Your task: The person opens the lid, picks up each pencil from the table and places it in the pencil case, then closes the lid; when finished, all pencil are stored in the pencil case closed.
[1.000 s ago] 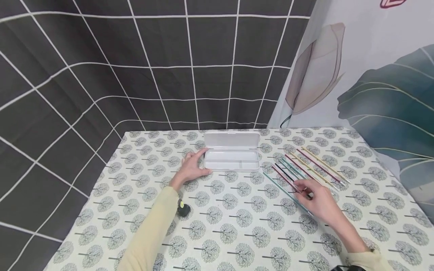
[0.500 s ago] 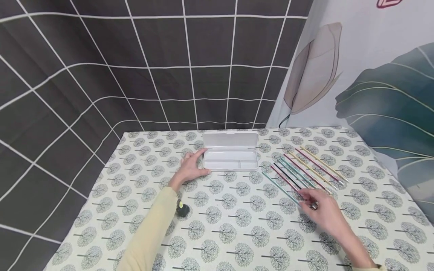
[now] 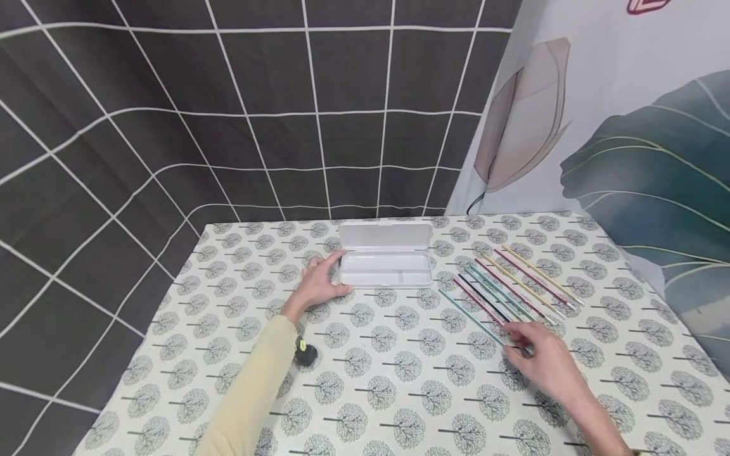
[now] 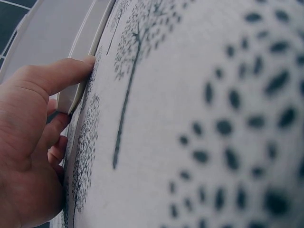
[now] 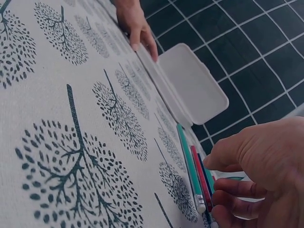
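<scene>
A white plastic pencil case [image 3: 386, 278] lies with its hinged lid [image 3: 386, 236] raised, showing its divided tray. My left hand [image 3: 317, 284] grips its left end, thumb at the front edge and fingers around the far side. Several slim pencils [image 3: 521, 284] in teal, red, black and yellow lie slanted to the right of the case. At the near ends of the leftmost ones is my right hand [image 3: 542, 361], fingers bent. In the right wrist view its thumb hovers over or touches a dark pencil beside a red pencil [image 5: 202, 178]; whether it pinches one is hidden.
A tree-patterned cloth [image 3: 388, 392] covers the table. Behind stands a dark curtain [image 3: 353, 145] with white grid lines, and a leaf-print curtain [image 3: 627, 158] hangs at the right. A small black object [image 3: 306, 354] sits by the left wrist.
My right hand has slid a short way toward me and to the right, along the pencils to their near ends. The left hand and the pencil case stay in place.
</scene>
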`<move>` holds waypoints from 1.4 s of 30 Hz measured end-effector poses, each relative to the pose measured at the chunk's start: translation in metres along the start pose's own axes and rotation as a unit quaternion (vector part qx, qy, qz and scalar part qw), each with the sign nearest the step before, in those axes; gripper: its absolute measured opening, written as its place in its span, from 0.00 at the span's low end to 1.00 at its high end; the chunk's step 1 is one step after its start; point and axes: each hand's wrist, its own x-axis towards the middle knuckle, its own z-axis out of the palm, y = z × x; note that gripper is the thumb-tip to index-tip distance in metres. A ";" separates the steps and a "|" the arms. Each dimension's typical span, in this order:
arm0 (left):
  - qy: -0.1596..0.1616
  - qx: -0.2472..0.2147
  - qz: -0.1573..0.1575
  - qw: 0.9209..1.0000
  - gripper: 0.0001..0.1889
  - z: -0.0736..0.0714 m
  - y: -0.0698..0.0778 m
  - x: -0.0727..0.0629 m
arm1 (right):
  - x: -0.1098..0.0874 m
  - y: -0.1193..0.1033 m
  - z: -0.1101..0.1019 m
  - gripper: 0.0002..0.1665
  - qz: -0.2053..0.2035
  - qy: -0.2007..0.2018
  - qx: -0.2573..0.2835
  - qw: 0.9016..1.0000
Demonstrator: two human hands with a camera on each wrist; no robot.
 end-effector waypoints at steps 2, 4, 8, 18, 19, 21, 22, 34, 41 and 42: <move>-0.001 0.002 -0.002 1.000 0.51 0.000 0.000 0.000 | 0.000 0.000 0.001 0.26 0.002 -0.001 0.000 1.000; -0.001 0.004 -0.002 1.000 0.51 0.000 0.000 -0.001 | 0.000 0.000 0.001 0.26 0.004 -0.001 -0.002 1.000; 0.000 0.002 -0.003 1.000 0.51 0.000 0.000 -0.001 | -0.001 -0.001 0.002 0.25 0.009 -0.006 -0.003 1.000; 0.001 -0.001 -0.001 1.000 0.50 -0.001 0.002 -0.002 | -0.001 -0.002 0.005 0.24 0.012 -0.021 -0.016 1.000; 0.000 -0.001 -0.001 1.000 0.50 -0.001 0.002 -0.002 | -0.001 -0.002 0.005 0.24 0.015 -0.023 -0.015 1.000; 0.001 -0.001 -0.002 1.000 0.51 -0.001 0.002 -0.002 | -0.001 -0.002 0.005 0.24 0.019 -0.028 -0.018 0.999; 0.001 0.000 -0.002 1.000 0.51 -0.001 0.002 -0.002 | -0.001 -0.003 0.005 0.24 0.024 -0.031 -0.018 0.999; -0.001 0.001 0.000 1.000 0.51 -0.001 0.002 -0.001 | 0.000 -0.008 0.004 0.21 0.067 -0.071 -0.041 0.994; 0.000 -0.003 -0.001 1.000 0.51 0.000 0.000 0.000 | 0.001 -0.011 0.006 0.21 0.065 -0.080 -0.052 0.993; 0.001 -0.003 -0.001 1.000 0.51 0.000 0.000 0.000 | 0.002 -0.011 0.006 0.21 0.065 -0.081 -0.053 0.993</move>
